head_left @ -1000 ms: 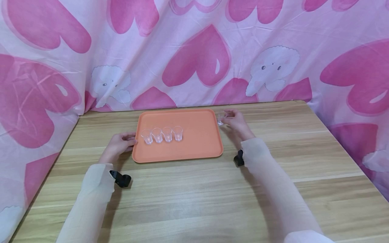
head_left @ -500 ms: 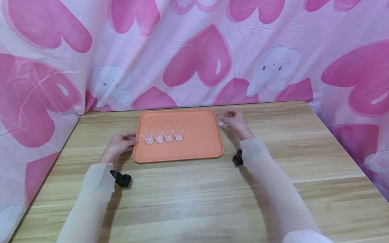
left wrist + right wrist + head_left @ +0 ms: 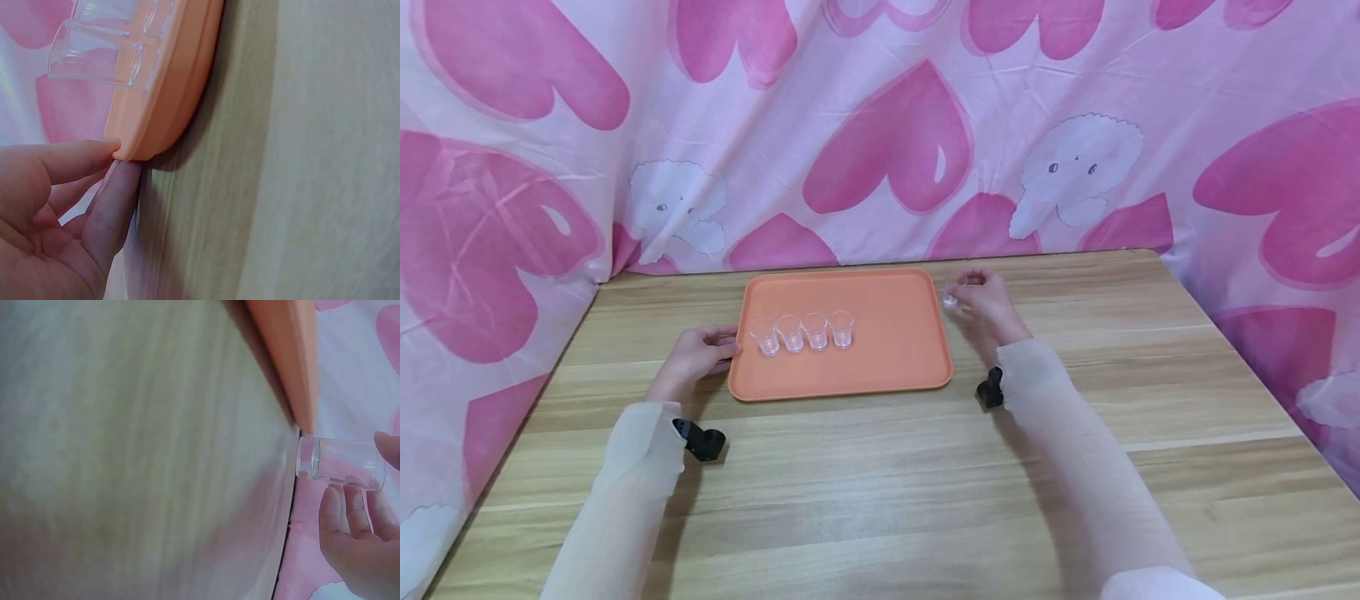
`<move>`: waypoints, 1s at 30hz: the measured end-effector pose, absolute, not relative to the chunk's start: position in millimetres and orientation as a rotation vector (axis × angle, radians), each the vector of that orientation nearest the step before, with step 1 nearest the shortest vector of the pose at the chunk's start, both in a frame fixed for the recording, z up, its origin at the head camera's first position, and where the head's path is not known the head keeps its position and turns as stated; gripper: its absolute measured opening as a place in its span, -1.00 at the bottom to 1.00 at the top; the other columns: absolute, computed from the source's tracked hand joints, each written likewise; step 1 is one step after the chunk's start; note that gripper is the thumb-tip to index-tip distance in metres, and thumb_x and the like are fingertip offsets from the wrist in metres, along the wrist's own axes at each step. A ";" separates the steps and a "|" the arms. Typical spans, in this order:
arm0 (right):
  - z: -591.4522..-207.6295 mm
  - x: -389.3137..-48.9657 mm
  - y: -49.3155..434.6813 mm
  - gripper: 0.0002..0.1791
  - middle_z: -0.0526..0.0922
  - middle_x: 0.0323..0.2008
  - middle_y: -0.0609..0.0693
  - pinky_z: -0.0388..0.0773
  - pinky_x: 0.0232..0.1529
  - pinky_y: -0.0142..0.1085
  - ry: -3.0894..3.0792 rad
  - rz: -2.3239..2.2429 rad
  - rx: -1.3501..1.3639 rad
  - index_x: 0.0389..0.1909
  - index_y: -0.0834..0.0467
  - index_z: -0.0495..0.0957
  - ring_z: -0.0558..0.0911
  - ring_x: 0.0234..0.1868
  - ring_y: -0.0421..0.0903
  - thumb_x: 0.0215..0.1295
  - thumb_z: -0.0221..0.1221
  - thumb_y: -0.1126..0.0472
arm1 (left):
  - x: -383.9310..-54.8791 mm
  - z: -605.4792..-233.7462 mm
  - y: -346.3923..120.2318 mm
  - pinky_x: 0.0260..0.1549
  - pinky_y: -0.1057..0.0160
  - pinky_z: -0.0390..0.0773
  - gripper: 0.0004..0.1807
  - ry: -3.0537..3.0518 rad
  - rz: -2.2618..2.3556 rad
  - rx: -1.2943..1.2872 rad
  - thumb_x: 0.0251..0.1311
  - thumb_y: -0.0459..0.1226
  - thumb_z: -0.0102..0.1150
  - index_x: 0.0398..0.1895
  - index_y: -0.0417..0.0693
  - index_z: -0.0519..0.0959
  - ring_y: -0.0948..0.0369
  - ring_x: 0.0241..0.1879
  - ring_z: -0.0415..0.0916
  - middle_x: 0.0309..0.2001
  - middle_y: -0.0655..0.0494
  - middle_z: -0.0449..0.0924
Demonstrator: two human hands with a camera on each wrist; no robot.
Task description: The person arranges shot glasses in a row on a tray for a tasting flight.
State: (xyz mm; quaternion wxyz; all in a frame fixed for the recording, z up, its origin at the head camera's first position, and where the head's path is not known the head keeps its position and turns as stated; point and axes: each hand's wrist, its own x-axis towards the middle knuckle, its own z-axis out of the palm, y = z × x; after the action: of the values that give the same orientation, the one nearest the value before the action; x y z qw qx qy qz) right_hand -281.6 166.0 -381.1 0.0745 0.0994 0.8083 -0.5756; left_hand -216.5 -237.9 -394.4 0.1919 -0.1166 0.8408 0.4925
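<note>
An orange tray (image 3: 898,337) lies on the table, with several small clear cups (image 3: 816,333) standing upright in a row on its left half. My left hand (image 3: 694,354) pinches the tray's left edge; in the left wrist view the thumb (image 3: 94,153) is on the rim and fingers are underneath. Just beyond the tray's right edge, my right hand (image 3: 991,304) holds another clear cup (image 3: 340,462) near its rim, between thumb and fingers. From the head view much of that cup is hidden by the fingers. Whether its base touches the table, I cannot tell.
The wooden table (image 3: 865,492) reaches back to a pink heart-patterned curtain (image 3: 887,142), which also hangs along the left and right sides. Each wrist carries a small black camera (image 3: 702,442).
The cup in my right hand has shifted slightly right, away from the tray edge, and more of it is behind the fingers. My left hand and the tray stay put.
</note>
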 end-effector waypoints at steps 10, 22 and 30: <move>-366.7 -281.0 154.6 -0.49 0.45 -0.07 -0.01 0.50 0.18 -0.28 2.488 -1.752 0.205 0.19 0.31 0.33 0.45 0.06 -0.09 0.25 0.20 0.25 | -216.6 -395.2 -238.9 0.19 0.18 0.51 -0.42 2.355 1.374 -0.329 0.42 -0.27 -0.09 0.44 -0.25 0.12 -0.04 0.26 0.37 0.35 -0.30 0.27; -354.8 -270.0 122.4 -0.48 0.46 -0.19 -0.06 0.50 -0.04 -0.48 2.378 -1.852 0.161 0.19 0.37 0.33 0.45 -0.17 -0.25 0.24 0.20 0.30 | -215.9 -393.4 -236.5 0.24 0.11 0.48 -0.44 2.363 1.380 -0.334 0.42 -0.28 -0.10 0.44 -0.23 0.13 -0.01 0.22 0.40 0.33 -0.30 0.29; -353.9 -261.4 102.4 -0.48 0.47 -0.16 -0.01 0.51 0.14 -0.25 2.329 -1.845 0.104 0.17 0.36 0.34 0.49 -0.10 -0.14 0.21 0.22 0.31 | -216.0 -392.9 -237.3 0.23 0.12 0.48 -0.44 2.356 1.384 -0.325 0.42 -0.29 -0.11 0.44 -0.26 0.12 -0.04 0.26 0.37 0.35 -0.31 0.26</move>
State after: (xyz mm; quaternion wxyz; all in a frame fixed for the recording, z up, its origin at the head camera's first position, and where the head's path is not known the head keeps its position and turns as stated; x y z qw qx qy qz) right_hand -261.4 102.4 -353.9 0.0840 0.0349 0.7806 -0.6184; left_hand -216.0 -237.3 -392.9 0.1935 -0.1157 0.8400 0.4934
